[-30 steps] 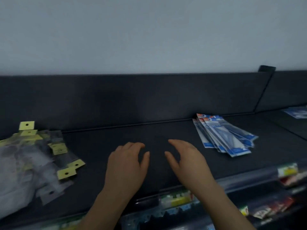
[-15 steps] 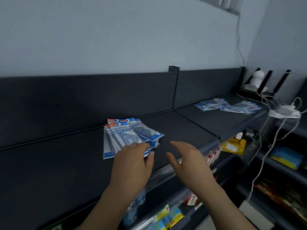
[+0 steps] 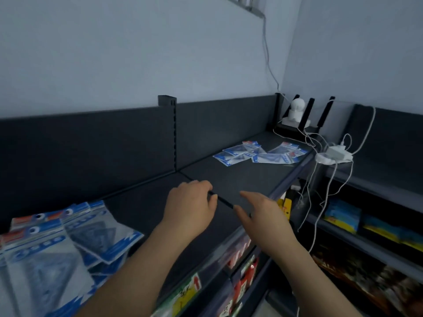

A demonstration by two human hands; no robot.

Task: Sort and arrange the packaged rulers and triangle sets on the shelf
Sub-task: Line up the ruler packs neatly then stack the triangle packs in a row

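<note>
A fanned stack of blue-and-white triangle set packs [image 3: 68, 243] lies at the lower left on the dark shelf [image 3: 240, 177]. More of the same packs [image 3: 258, 154] lie scattered further right, near the shelf's far end. My left hand [image 3: 190, 207] hovers over the bare shelf top with its fingers loosely curled, holding nothing. My right hand [image 3: 261, 213] floats beside it, fingers relaxed and slightly spread, also holding nothing. Both hands are between the two groups of packs and touch neither.
A white camera [image 3: 296, 110] and a black router with antennas [image 3: 309, 124] stand in the far corner. A white power strip [image 3: 334, 154] with hanging cables sits at the shelf's right end. Lower shelves hold coloured goods [image 3: 242, 277].
The view has swung further right. The fanned stack has slid from under my left hand to the lower left, and the scattered packs have come closer. Both hands stay empty.
</note>
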